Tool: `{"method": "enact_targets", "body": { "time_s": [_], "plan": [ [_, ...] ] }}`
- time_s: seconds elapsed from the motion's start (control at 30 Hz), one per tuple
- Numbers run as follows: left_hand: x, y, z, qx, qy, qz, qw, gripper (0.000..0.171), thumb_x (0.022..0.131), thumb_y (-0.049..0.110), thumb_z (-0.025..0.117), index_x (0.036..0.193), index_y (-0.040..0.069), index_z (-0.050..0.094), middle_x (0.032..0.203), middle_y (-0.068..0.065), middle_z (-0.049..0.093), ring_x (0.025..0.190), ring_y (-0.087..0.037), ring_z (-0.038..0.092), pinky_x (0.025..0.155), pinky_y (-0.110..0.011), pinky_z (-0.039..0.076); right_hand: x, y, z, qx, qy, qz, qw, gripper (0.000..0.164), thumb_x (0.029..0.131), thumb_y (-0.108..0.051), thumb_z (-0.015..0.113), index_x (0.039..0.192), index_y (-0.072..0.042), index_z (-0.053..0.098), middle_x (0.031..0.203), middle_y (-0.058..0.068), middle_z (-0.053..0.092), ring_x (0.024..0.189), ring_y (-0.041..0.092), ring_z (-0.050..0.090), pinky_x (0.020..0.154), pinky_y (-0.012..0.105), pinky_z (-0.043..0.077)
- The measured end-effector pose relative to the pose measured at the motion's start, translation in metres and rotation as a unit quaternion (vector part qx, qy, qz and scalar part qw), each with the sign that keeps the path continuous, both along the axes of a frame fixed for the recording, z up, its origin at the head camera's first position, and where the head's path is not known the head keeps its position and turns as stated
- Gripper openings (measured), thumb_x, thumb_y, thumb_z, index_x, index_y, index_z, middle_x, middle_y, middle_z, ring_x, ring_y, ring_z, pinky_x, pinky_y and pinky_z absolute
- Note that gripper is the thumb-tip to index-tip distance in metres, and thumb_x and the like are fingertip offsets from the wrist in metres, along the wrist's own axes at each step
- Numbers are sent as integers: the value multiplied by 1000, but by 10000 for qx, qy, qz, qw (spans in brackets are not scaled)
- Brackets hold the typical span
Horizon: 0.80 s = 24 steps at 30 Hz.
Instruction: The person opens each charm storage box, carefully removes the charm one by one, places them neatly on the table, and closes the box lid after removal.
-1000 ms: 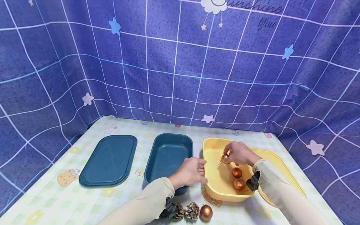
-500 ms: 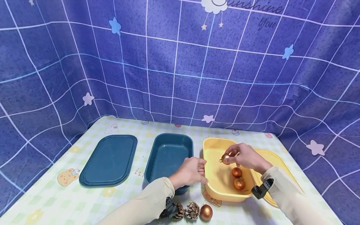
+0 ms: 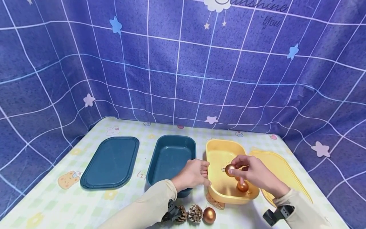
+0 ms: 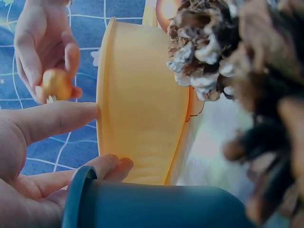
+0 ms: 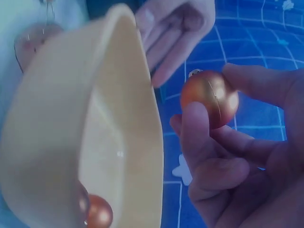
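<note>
An open yellow container (image 3: 226, 199) holds two copper balls (image 3: 243, 186) toward its near right corner, partly behind the right hand (image 3: 255, 172). That hand pinches a matching ornament (image 3: 229, 170) over the container. The left hand (image 3: 192, 174), fingers nearly straight, touches the container's left rim, bridging a narrow gap to an open teal container (image 3: 168, 159), its inner floor visible.

Both wrist views show what the head view leaves unclear: the pinched ornament is above the rim, apart from it. The right one reveals its seam.

Pinecones (image 3: 195, 213) and a loose ball (image 3: 209, 215) lie in front; checked tablecloth (image 3: 163, 128) stretches behind both containers.
</note>
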<state>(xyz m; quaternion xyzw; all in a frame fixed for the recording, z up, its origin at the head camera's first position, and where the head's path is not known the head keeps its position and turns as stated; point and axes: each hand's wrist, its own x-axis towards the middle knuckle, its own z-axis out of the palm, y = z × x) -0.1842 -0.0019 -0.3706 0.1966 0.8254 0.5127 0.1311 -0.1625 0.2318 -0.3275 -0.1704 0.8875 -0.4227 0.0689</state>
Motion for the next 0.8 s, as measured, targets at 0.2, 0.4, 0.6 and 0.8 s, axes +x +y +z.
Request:
{"method": "enact_targets", "body": {
  "time_s": [0.2, 0.4, 0.6, 0.8],
  "plan": [
    [0, 0, -1, 37, -72, -6, 10000, 71, 69, -9, 81, 134, -14, 55, 123, -30, 68, 112, -39, 70, 94, -38, 62, 20, -1, -3, -379, 9, 238, 9990, 26, 91, -20, 74, 106, -1, 66, 89, 10, 68, 59, 6, 61, 51, 26, 56],
    [1, 0, 1, 5, -103, 32, 9999, 70, 69, -9, 82, 134, -13, 56, 123, -29, 68, 113, -38, 70, 95, -39, 61, 36, -1, -11, -492, 493, 464, 9965, 19, 91, -18, 73, 107, -7, 69, 89, 6, 72, 66, 0, 61, 51, 25, 55],
    [1, 1, 2, -20, -148, 46, 9999, 71, 69, -8, 82, 135, -13, 56, 124, -30, 67, 113, -37, 70, 96, -40, 61, 51, -1, -27, -312, 988, 432, 9937, 17, 86, -17, 79, 100, -14, 69, 86, -1, 70, 64, -4, 57, 47, 23, 52],
    [1, 1, 1, 70, -192, 43, 9998, 71, 69, -10, 81, 135, -13, 55, 124, -31, 67, 113, -39, 70, 95, -40, 61, 64, -4, -43, 199, 1769, 295, 9836, 26, 76, -20, 87, 93, -21, 67, 74, -14, 61, 60, -9, 48, 48, 16, 44]
  ]
}}
